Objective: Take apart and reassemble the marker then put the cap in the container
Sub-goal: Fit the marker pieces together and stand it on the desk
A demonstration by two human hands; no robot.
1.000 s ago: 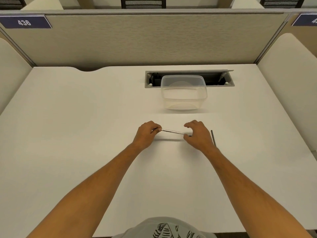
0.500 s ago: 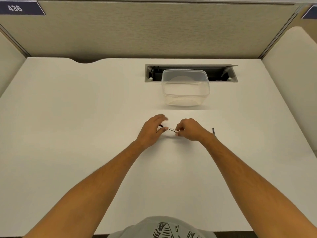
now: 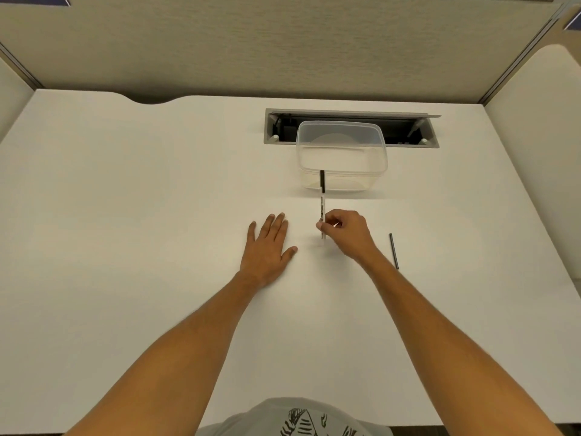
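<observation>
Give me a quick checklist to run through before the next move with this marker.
1. Right hand grips the thin white marker with the black end: ok, pinched at the barrel.
2. Left hand out of the way: ok, flat on the white desk, open.
3. Clear plastic container open and reachable: ok, no lid, just beyond the marker.
4. Black end is a cap properly seated: cannot tell.
5. Thin dark rod on the desk, right of the right hand, accounted for: not ok, lying loose; cannot tell what part it is.
</observation>
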